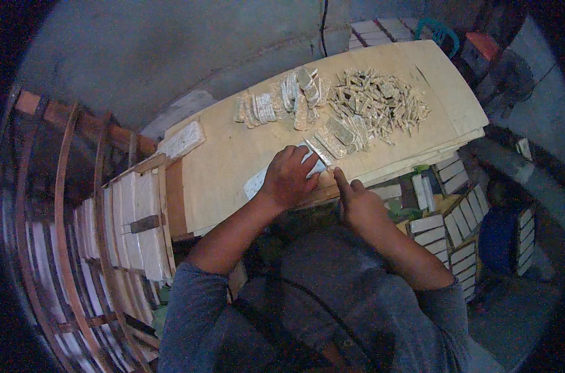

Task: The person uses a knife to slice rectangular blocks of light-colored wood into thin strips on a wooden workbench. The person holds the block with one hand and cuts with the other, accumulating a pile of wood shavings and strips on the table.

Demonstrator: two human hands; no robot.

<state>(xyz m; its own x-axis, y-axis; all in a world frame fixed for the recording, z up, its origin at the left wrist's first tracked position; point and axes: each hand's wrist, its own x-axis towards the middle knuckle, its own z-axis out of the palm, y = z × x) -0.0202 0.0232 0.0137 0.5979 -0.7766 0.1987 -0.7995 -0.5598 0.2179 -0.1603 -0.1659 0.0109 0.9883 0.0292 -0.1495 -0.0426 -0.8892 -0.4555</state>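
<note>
Left hand (290, 178) is lying over pale slab (254, 183) near front edge of table (226, 155); whether its grip is clamping slab, cannot tell. Right hand (357, 202), grip clamped, is holding knife (318, 155) at slab's right end. Flat slices (331, 140) are lying just beyond, beside sliver pile (382, 102).

Head view, upright and unmirrored, from the left of two side-by-side fisheye cameras worn on the person's head. The lens faces steeply down and forward: the torso (338, 286) fills the lower edge, the left hand (288, 177) and right hand (361, 208) lie near the centre at close range, and the counter (217, 171) slants across beyond them. The wall (152, 62) stands farther off, at the upper left; wooden bars (58, 186) bow along the left rim.
</note>
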